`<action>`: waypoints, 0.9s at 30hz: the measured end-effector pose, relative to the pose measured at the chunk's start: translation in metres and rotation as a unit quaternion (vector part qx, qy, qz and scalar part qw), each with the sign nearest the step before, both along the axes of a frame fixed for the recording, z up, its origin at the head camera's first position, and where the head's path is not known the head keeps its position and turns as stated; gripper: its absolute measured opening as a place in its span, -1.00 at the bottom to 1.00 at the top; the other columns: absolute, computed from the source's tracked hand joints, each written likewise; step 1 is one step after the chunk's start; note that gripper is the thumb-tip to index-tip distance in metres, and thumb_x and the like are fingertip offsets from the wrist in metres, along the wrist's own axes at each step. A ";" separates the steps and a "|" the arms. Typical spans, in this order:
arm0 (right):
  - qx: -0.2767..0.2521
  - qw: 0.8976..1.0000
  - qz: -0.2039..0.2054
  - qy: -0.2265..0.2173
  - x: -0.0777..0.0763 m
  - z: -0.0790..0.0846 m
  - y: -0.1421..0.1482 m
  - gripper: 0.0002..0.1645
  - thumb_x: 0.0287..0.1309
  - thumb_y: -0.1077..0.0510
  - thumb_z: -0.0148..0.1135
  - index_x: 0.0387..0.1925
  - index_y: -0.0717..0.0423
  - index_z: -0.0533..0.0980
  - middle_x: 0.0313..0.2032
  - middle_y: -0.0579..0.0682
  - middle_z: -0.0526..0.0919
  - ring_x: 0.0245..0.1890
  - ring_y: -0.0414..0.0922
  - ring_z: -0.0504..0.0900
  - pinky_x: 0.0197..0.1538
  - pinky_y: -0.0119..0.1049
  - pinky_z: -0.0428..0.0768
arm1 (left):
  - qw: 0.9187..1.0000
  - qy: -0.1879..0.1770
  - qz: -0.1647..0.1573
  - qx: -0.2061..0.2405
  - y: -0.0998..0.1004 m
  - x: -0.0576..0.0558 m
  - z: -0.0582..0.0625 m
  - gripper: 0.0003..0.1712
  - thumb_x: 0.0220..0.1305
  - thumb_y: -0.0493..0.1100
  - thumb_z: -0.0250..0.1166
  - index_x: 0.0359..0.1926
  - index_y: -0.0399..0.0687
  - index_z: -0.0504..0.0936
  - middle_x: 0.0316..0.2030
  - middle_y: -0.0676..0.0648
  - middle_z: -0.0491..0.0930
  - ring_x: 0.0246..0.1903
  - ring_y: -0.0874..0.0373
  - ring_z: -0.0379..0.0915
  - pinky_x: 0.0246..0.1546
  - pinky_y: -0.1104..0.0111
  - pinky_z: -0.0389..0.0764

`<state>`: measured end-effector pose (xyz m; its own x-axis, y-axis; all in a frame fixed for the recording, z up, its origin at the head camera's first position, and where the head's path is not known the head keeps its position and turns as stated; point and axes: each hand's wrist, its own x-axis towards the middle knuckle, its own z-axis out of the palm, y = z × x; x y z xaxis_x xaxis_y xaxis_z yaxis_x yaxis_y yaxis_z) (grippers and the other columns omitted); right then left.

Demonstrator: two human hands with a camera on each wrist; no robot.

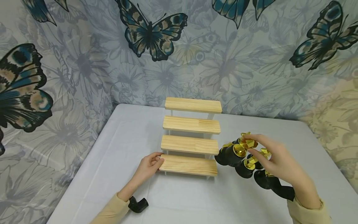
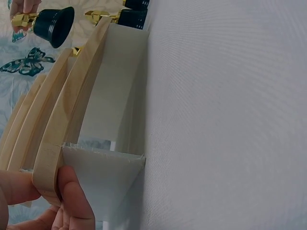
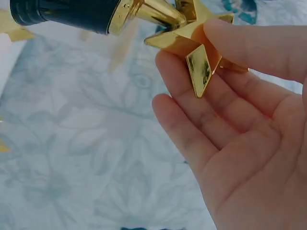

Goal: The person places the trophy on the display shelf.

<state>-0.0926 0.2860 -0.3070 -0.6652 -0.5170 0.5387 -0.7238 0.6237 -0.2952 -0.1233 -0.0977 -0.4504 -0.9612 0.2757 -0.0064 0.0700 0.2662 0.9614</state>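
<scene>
A four-step display stand with pale wooden boards (image 1: 190,144) and white supports stands on the white table. My left hand (image 1: 149,164) pinches the left end of its lowest board (image 2: 72,100) between thumb and fingers. To the right of the stand, my right hand (image 1: 275,158) holds a small star trophy (image 3: 199,36) by its gold star, thumb on one side and fingers on the other. Its black base (image 2: 52,26) hangs tilted, raised off the table in the left wrist view. Several more black-and-gold trophies (image 1: 245,169) stand close below, partly hidden by the right hand and the held trophy.
The white-covered table (image 1: 112,140) spreads around the stand. Behind it rises a grey floral cloth (image 1: 195,74) with large butterflies. Black wrist cameras (image 1: 138,204) sit at both wrists, the right one close beside the nearest trophies.
</scene>
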 end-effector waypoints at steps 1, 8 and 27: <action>-0.002 1.000 0.003 0.008 -0.002 0.004 -0.001 -0.54 0.09 0.29 0.29 0.07 0.19 0.47 -0.08 0.00 0.60 -0.11 -0.38 0.53 -0.10 -0.63 0.41 | 1.000 -0.001 0.000 -0.001 0.000 0.001 0.001 -0.56 0.30 -0.26 0.17 0.10 -0.50 0.40 -0.40 -0.11 0.56 -0.57 0.21 0.44 -0.56 0.44 0.48; -0.002 0.999 0.006 0.034 -0.014 0.032 -0.011 -0.59 0.12 0.28 0.27 0.03 0.23 0.48 -0.16 0.03 0.62 -0.49 -0.43 0.41 -0.51 -0.63 0.31 | 1.000 0.003 -0.010 -0.003 0.003 0.012 0.031 -0.61 0.30 -0.36 0.12 0.05 -0.61 0.37 -0.44 -0.17 0.54 -0.57 0.11 0.45 -0.57 0.49 0.43; 0.028 0.997 -0.029 0.073 -0.053 0.090 -0.066 -0.43 -0.10 0.47 0.34 0.04 0.22 0.49 -0.27 0.02 0.63 -0.33 -0.16 0.54 -0.49 -0.49 0.26 | 1.000 -0.007 -0.012 0.011 -0.001 0.011 0.032 -0.60 0.30 -0.35 0.13 0.07 -0.60 0.37 -0.43 -0.17 0.54 -0.56 0.10 0.45 -0.57 0.49 0.41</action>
<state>-0.1459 0.2202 -0.2169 -0.6114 -0.5118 0.6036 -0.7190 0.6778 -0.1535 -0.1125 -0.0987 -0.4188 -0.9541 0.2990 -0.0144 0.0617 0.2436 0.9679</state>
